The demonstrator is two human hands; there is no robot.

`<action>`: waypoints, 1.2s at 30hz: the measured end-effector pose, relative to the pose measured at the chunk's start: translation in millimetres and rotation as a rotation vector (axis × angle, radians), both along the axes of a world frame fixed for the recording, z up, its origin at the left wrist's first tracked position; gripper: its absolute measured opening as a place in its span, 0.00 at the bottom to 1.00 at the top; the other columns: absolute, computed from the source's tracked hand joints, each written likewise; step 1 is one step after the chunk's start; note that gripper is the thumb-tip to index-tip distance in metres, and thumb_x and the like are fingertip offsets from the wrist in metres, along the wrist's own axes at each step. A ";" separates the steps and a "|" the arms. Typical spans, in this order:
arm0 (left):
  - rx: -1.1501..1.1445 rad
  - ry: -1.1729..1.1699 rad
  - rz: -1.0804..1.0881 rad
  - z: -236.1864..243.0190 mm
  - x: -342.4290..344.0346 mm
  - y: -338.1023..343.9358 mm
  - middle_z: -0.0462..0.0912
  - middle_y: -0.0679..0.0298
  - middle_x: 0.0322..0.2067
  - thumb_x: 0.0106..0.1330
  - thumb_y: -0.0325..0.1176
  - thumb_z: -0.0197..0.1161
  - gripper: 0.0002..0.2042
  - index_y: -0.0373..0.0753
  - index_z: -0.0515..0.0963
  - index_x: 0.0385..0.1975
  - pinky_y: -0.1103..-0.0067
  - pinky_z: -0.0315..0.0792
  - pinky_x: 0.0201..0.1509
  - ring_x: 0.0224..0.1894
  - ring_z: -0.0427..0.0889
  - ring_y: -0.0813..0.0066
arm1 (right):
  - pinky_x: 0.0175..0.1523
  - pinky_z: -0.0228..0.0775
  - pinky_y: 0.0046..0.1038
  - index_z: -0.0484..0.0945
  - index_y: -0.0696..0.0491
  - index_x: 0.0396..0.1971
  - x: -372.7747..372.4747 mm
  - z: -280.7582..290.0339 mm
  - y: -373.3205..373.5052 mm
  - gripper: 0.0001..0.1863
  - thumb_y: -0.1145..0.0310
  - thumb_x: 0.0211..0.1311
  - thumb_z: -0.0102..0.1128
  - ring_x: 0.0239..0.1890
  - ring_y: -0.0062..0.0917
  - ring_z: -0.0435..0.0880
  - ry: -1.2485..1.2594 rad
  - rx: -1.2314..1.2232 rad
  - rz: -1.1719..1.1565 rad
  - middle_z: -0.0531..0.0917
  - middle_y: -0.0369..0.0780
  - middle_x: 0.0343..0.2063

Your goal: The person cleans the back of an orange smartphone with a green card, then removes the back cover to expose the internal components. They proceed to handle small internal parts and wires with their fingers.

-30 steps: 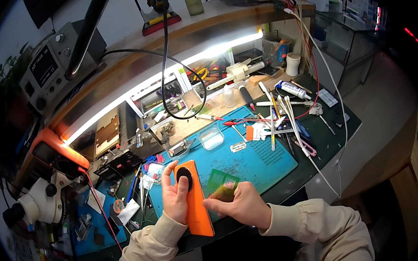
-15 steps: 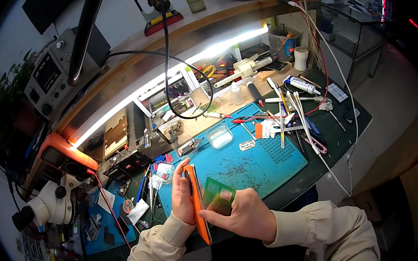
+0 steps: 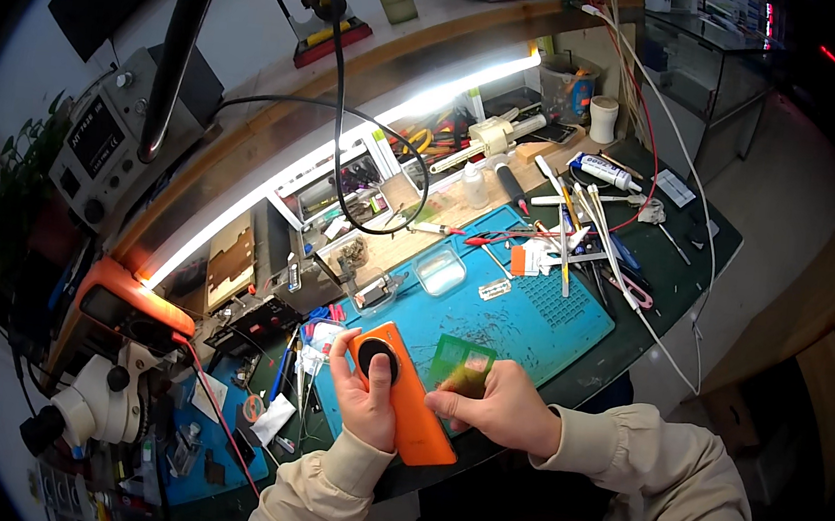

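Observation:
My left hand (image 3: pixel 367 403) is closed around an orange phone (image 3: pixel 414 401), its thumb over the round black camera ring (image 3: pixel 378 355). The phone's orange back faces up, and it is tilted above the near edge of the bench. In my right hand (image 3: pixel 509 410) is a thin, see-through green sheet (image 3: pixel 461 363), pinched between thumb and fingers. It stands just right of the phone; I cannot tell whether the two touch. Below both lies a blue work mat (image 3: pixel 530 344) with dark scuffs, holding a clear plastic dish (image 3: pixel 439 270) and a razor blade (image 3: pixel 494 289).
Tweezers, swabs and cables (image 3: pixel 592 227) are heaped on the mat's right. An orange multimeter (image 3: pixel 138 296) and a white microscope part (image 3: pixel 103 399) stand at left. A black cable (image 3: pixel 337 132) loops down over the bench, before a bright tube light (image 3: pixel 240 223).
The phone has turned from nearly edge-on so its orange back now shows. My left thumb has come over the camera ring. My right hand and the green sheet have shifted slightly right.

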State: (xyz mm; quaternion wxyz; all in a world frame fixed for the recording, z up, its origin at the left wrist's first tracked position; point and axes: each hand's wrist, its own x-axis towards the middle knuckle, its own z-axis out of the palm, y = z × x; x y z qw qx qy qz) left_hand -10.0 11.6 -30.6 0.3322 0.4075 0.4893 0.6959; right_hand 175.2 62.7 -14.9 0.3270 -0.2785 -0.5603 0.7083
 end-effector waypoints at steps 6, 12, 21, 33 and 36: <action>-0.048 0.123 -0.055 -0.5 0.0 1.3 0.77 0.66 0.44 0.77 0.34 0.62 0.24 0.40 0.59 0.66 0.84 0.72 0.49 0.43 0.76 0.83 | 0.30 0.76 0.18 0.85 0.60 0.34 7.8 5.9 9.8 0.12 0.65 0.65 0.73 0.25 0.15 0.82 -0.071 -0.078 0.067 0.87 0.35 0.28; -0.175 -0.160 -0.204 9.8 -0.2 -2.8 0.79 0.65 0.47 0.79 0.35 0.57 0.22 0.42 0.60 0.68 0.82 0.75 0.53 0.46 0.79 0.80 | 0.32 0.77 0.19 0.85 0.60 0.36 11.6 40.5 14.0 0.14 0.63 0.66 0.72 0.26 0.15 0.84 -0.219 0.082 0.217 0.87 0.36 0.29; -0.293 -0.441 -0.408 16.6 3.3 -4.1 0.79 0.62 0.55 0.80 0.35 0.55 0.22 0.45 0.60 0.70 0.77 0.78 0.56 0.51 0.82 0.77 | 0.47 0.79 0.22 0.75 0.59 0.62 28.8 19.3 41.4 0.21 0.66 0.75 0.60 0.43 0.17 0.85 0.031 0.111 0.101 0.86 0.39 0.45; -0.355 -0.437 -0.477 13.2 4.7 -8.2 0.82 0.60 0.52 0.79 0.34 0.57 0.23 0.45 0.59 0.70 0.77 0.79 0.53 0.51 0.82 0.75 | 0.47 0.78 0.21 0.74 0.61 0.64 14.7 21.3 41.0 0.26 0.71 0.69 0.69 0.42 0.15 0.85 0.014 0.211 0.198 0.87 0.36 0.38; -0.355 -0.419 -0.485 10.2 3.1 -8.3 0.82 0.60 0.52 0.79 0.35 0.58 0.24 0.45 0.59 0.70 0.76 0.80 0.51 0.50 0.83 0.74 | 0.46 0.78 0.21 0.76 0.61 0.62 16.2 21.8 43.6 0.24 0.71 0.70 0.68 0.41 0.15 0.85 0.010 0.156 0.200 0.87 0.36 0.37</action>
